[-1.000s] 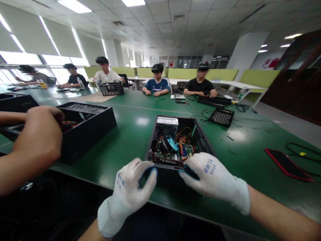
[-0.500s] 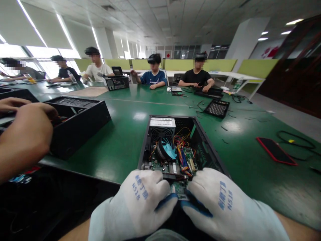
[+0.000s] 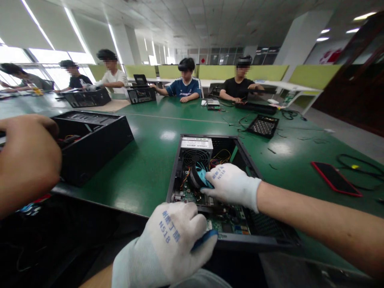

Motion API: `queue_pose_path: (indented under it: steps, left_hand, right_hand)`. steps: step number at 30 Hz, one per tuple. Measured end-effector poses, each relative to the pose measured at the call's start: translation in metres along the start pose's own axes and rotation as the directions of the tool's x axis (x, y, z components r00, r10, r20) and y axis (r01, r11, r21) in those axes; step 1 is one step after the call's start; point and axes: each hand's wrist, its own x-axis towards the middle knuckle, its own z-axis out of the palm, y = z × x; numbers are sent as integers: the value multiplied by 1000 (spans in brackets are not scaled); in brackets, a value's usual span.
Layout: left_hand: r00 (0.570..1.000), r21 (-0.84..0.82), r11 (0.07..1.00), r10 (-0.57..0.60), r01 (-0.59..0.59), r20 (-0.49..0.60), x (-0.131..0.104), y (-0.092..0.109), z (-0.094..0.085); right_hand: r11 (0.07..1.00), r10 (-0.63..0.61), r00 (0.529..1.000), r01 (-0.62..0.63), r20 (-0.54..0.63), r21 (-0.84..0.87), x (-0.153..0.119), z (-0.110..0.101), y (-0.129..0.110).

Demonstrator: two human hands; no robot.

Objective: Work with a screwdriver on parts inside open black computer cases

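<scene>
An open black computer case [image 3: 249,239] lies in front of me on the green table, showing its circuit board [image 3: 189,196], wires and a power supply [image 3: 196,143]. At its near edge, my left hand [image 3: 177,236] in a white glove is closed, thumb underneath and fingers over the rim. Inside the case, my right hand [image 3: 229,184], also gloved, has its fingers and thumb closed against the right side of the round CPU cooler fan [image 3: 199,176] with light blue blades. Its fingertips are partly hidden by the fan.
Another black case [image 3: 99,148] stands at the left with a co-worker's bare arm [image 3: 27,160] over it. A red-edged black panel [image 3: 336,178] and cables lie at the right. Several people sit across the table, near a black perforated tray [image 3: 263,126].
My right hand has left the case's near edge and moved forward onto the cooler fan. My left hand stays at the near rim. Across the table, a co-worker has raised a dark panel.
</scene>
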Motion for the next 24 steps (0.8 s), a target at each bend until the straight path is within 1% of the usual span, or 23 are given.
queue_pose_path:
  steps: [3, 7, 9, 13, 16, 21, 24]
  left_hand:
    - [1000, -1, 1000, 0, 0, -6, 0, 0, 0]
    - [1000, -17, 1000, -8, 8, -8, -1, -1, 2]
    - [1000, -21, 1000, -10, 9, -14, -2, -1, 3]
    - [999, -18, 1000, -10, 9, -37, -4, -1, 4]
    - [999, -21, 999, -24, 23, -25, -5, -1, 5]
    - [999, -29, 999, -34, 33, -26, -5, 0, 6]
    - [999, -39, 999, -28, 26, -28, -2, 0, 5]
  right_hand:
    - [1000, -4, 996, 5, 86, -11, 18, -1, -9]
    - [1000, -29, 993, 30, 111, 0, 23, 2, -14]
    - [999, -54, 995, 53, 89, 11, 21, 5, -12]
    - [996, -78, 996, 80, -35, 44, 12, 9, -3]
    - [998, -27, 998, 30, -61, 49, 6, 9, 6]
    - [995, 72, 997, -70, -41, 66, 0, 15, 27]
    - [993, 118, 992, -116, -37, 36, -2, 20, 37]
